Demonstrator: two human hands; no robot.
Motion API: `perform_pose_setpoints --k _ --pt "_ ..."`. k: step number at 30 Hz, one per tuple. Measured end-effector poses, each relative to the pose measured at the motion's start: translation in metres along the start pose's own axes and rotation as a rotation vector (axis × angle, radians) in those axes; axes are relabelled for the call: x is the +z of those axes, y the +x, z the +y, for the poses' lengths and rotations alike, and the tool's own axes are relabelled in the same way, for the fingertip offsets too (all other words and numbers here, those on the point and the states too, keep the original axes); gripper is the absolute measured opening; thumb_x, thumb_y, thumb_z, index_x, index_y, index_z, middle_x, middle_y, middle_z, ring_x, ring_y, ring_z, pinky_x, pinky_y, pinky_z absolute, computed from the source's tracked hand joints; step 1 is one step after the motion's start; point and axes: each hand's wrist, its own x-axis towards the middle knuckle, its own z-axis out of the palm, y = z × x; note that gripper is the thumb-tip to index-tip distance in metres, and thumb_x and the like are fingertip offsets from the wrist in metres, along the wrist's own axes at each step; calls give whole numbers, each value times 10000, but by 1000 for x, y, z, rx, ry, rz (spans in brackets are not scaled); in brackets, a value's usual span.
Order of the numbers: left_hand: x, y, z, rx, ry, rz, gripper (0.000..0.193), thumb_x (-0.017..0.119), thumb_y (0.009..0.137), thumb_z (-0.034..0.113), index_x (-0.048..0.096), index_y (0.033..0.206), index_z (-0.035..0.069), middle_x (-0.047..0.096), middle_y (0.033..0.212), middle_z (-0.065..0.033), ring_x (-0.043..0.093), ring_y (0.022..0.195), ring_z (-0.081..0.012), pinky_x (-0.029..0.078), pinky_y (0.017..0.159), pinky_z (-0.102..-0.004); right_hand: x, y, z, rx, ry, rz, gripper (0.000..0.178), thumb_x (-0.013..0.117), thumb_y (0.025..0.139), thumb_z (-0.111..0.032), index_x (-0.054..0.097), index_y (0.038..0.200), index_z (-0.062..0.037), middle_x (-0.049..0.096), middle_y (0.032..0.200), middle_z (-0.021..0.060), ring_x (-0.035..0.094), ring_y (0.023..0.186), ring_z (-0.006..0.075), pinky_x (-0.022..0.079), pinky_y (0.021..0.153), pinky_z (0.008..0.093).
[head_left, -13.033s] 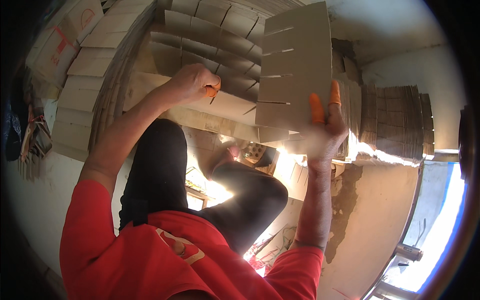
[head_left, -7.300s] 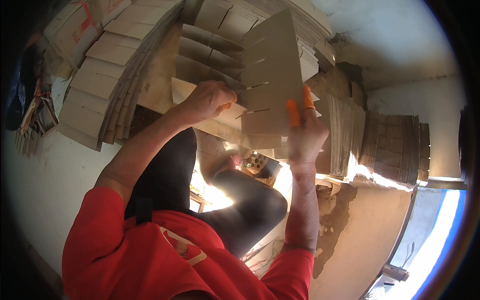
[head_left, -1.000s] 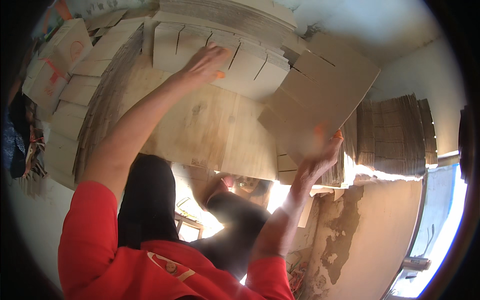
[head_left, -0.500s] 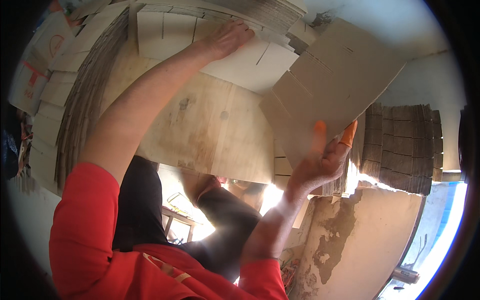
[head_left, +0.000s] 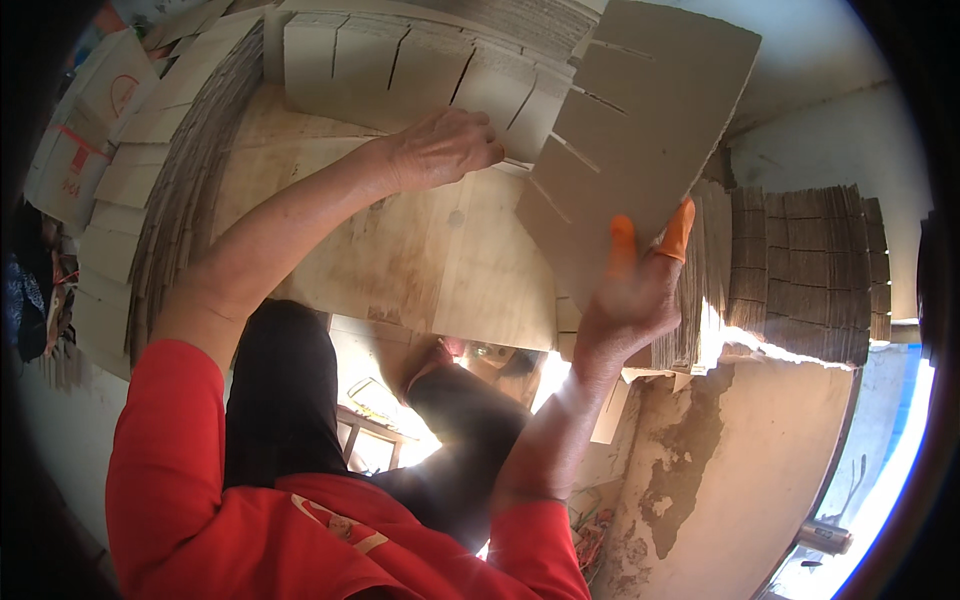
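- Currently, in the head view, the right hand grasps a cardboard sheet by its near end, one orange-covered finger lying across the face and another at the right edge.
- That sheet is raised at the right of the wooden table, tilted, its far end leaning right; several slots are cut into it from the left edge.
- The left hand is over the table, just left of the raised sheet, with its fingers curled in; whether they pinch anything cannot be told, since the back of the hand hides the fingertips.
- Just beyond the left hand, at the far side of the table, stands a row of slotted cardboard, its slots running down from the top edge.
- Along the left side of the table, an overlapping stack of cardboard runs from near to far, and a carton with red markings sits farther left.
- On the right, beyond the right hand, stand bundles of brown cardboard, packed upright side by side.
- Nearer on the right, the wall has a peeled, darker patch.
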Motion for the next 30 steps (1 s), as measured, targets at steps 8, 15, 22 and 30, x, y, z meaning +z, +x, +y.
perform_pose_setpoints --k 8,15,22,30 --pt "-12 7 22 53 -75 -29 117 622 650 11 563 741 58 569 742 -55 571 787 -226 510 623 -346 4 -4 0 96 0 -90 560 619 874 -5 407 1389 -62 585 1258 111 640 749 81 518 613 234" --pt "-25 8 67 182 -69 54 103 618 640 68 555 716 39 544 716 -34 561 774 -185 511 607 -308 33 -16 19 -96 -97 -61 507 616 879 -41 430 1351 -51 580 1235 147 621 547 202 472 449 270" --pt "-33 -6 89 131 18 106 126 659 604 105 560 661 54 551 651 -31 565 730 -188 488 566 -287 42 -34 13 54 -265 -262 308 612 880 -66 497 1161 -17 575 1236 156 661 630 303 514 464 315" --pt "-43 18 16 -342 -422 47 310 758 691 264 607 779 8 593 725 -141 594 740 -314 484 652 -410 51 -42 26 -28 -111 -18 441 577 920 -98 428 1325 -10 577 1227 186 681 797 255 537 596 319"
